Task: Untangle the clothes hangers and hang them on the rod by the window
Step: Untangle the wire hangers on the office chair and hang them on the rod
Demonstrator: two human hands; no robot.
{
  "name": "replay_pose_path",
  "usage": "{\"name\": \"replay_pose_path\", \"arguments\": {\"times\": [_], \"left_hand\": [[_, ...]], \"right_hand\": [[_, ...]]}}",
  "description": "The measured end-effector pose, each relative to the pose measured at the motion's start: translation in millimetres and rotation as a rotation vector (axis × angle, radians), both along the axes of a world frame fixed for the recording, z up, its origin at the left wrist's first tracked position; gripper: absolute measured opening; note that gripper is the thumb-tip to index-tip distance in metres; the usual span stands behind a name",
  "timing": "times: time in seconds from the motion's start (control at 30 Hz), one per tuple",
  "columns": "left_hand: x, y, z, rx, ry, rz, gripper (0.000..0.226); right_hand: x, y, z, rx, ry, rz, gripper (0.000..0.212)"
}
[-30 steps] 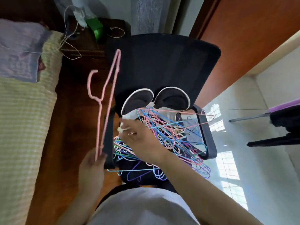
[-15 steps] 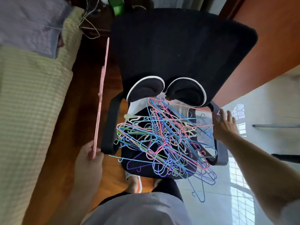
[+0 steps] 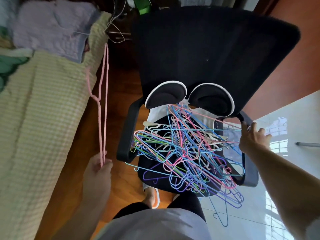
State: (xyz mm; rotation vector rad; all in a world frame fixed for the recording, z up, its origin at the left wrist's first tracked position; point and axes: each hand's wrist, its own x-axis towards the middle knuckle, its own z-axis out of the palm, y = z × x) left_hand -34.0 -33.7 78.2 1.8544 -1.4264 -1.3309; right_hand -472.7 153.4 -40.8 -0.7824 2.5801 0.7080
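Note:
A tangled heap of thin wire hangers (image 3: 187,151) in blue, pink, purple, green and white lies on the seat of a black office chair (image 3: 207,49). My left hand (image 3: 98,172) pinches one end of a single pink hanger (image 3: 102,108), which stands free of the heap, upright, left of the chair. My right hand (image 3: 252,139) rests on the chair's right armrest (image 3: 249,172), fingers spread, at the heap's right edge. Some hangers droop over the seat's front right edge. The rod and the window are out of view.
A bed with a yellow checked cover (image 3: 39,127) and a lilac pillow (image 3: 52,26) runs along the left. A dark nightstand with cables (image 3: 119,19) stands behind the chair. Wooden floor (image 3: 72,170) lies between bed and chair; white tiles (image 3: 294,110) lie to the right. My slippered foot (image 3: 152,196) shows below the seat.
My right hand left the heap and moved right to the armrest. The pink hanger in my left hand turned nearly edge-on, then back a little. The view closed in on the chair.

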Motion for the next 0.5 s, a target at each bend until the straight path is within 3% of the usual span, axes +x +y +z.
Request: {"name": "replay_pose_path", "arguments": {"times": [0.13, 0.33, 0.5], "left_hand": [[3, -4, 4, 0.003, 0.005, -0.017, 0.022], [2, -11, 10, -0.003, 0.03, -0.014, 0.025], [-1, -24, 39, -0.134, 0.055, -0.069, 0.021]], "right_hand": [[8, 3, 6, -0.03, 0.061, 0.049, 0.059], [10, 7, 30, -0.081, 0.026, -0.021, 0.053], [29, 11, 65, -0.012, -0.032, -0.044, 0.056]]}}
